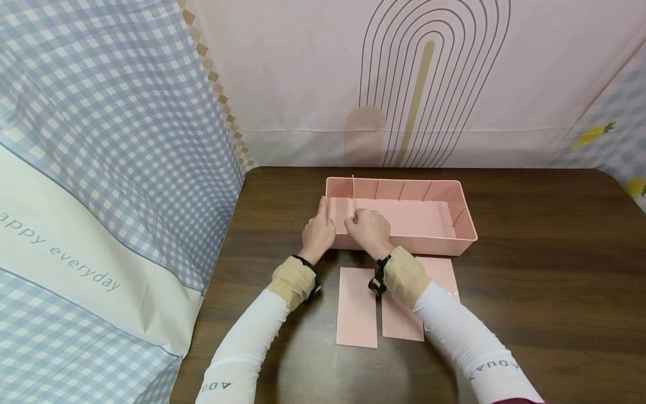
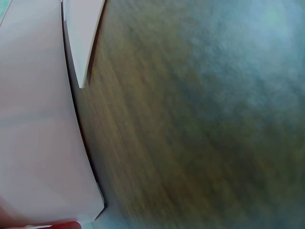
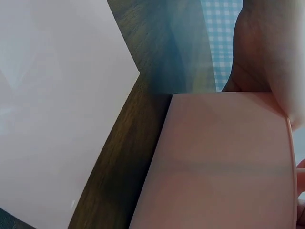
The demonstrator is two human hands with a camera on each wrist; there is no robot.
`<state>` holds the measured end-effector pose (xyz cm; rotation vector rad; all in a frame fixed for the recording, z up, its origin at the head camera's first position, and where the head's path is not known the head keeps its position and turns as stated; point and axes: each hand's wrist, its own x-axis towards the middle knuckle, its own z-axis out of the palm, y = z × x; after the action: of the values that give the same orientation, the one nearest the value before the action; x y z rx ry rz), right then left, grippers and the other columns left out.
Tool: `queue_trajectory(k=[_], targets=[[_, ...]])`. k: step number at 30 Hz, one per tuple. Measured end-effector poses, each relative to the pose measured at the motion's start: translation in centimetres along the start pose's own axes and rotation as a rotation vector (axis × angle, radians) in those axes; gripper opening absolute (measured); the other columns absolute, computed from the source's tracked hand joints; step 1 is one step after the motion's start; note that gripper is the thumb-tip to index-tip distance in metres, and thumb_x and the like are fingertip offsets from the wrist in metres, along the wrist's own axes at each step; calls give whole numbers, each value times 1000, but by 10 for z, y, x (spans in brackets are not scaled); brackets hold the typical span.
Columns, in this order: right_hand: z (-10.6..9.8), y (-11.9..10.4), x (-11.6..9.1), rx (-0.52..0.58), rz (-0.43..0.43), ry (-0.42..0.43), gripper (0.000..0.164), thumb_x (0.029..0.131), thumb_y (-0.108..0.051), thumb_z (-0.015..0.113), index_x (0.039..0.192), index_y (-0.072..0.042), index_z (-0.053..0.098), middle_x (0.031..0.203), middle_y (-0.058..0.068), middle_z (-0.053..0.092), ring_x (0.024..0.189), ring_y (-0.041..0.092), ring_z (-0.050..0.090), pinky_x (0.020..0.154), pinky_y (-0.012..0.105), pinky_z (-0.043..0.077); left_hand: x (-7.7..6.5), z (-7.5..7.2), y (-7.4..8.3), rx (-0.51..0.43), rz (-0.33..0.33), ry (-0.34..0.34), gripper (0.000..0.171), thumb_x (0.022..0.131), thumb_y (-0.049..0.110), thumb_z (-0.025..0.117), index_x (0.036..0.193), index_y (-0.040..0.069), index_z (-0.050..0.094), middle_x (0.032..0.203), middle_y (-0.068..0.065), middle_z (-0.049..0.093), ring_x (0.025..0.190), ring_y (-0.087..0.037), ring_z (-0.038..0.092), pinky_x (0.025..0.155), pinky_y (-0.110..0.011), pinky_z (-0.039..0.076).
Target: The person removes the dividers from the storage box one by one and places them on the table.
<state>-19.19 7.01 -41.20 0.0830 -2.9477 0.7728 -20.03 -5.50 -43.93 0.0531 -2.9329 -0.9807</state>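
A long pink plastic box [image 1: 419,245] lies across the table, its inner walls grooved. One thin divider [image 1: 354,191] stands upright inside, near the left end. My left hand [image 1: 318,234] holds the box's left front corner, with the index finger laid straight along the left wall. Over the front rim, my right hand [image 1: 370,231] pinches the divider's near edge, fingers curled. The fingertips' exact hold on it is hidden in the head view. In the right wrist view, the left hand [image 3: 252,52] shows at the box's end, beyond the front wall [image 3: 224,143].
Several flat pink panels lie in front of the box: a left panel [image 1: 356,314], a middle panel [image 1: 401,320], and another panel [image 1: 438,269] partly under my right forearm. Dark wooden table [image 1: 545,269] spreads to the right. A checked cloth [image 1: 146,112] hangs at left.
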Motion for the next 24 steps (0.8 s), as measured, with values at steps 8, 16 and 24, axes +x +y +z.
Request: queue_trajectory(k=[8,16,24], targets=[[-2,0,1,3,-13,3,29,75,-22,48,49,-14,38,47,-3,35,47,19,41,41,30,28,0,0,0,0,-6,-4,56,88,14,36,142,15,22,67,-14,59,58,-27,55,44,-32,34],[-5,-1,2,7,-22,17,29,74,-23,49,48,-15,39,47,-3,35,47,19,42,41,30,28,1,1,0,0,-6,-1,55,88,13,37,141,14,23,65,-13,57,54,-25,52,43,-32,33],[-7,-1,3,16,-36,50,30,73,-21,48,47,-16,34,45,-5,29,45,16,34,39,29,27,0,1,-1,-3,3,6,55,88,13,38,141,13,24,63,-13,57,53,-25,52,42,-32,32]])
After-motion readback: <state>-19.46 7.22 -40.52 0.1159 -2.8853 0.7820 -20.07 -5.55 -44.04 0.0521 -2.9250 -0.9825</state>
